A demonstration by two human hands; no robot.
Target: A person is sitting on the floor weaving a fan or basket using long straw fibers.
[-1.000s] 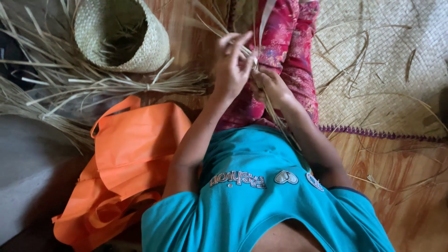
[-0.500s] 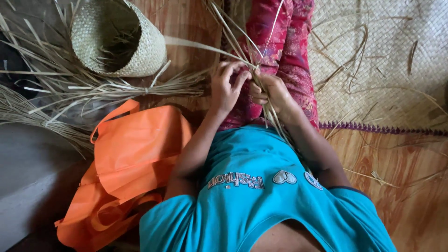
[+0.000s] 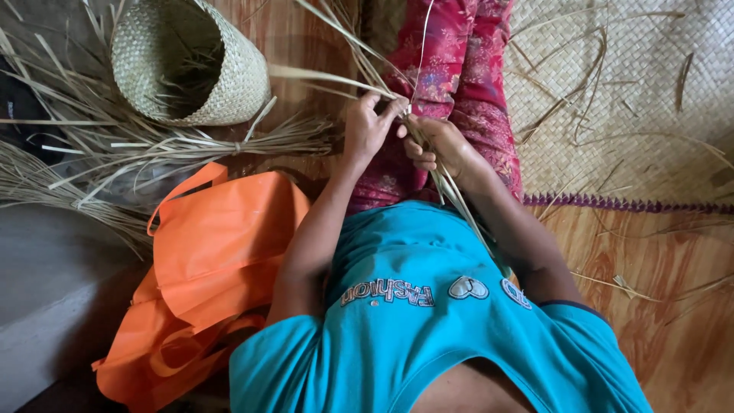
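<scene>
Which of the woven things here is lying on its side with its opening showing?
The round woven basket at the upper left, tipped over among loose dry strips. The other woven piece, the mat at the right, lies flat on the floor.

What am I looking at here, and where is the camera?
No machine here: a person wears one camera on the head, so you look straight down over a teal shirt and red patterned cloth on the legs. The left hand and right hand meet over the lap and pinch long dry straw strips, fingers closed on them. On the wooden floor lie loose straw, a woven basket on its side, and an orange bag beside the left arm. A woven mat with a purple edge lies to the right.
</scene>
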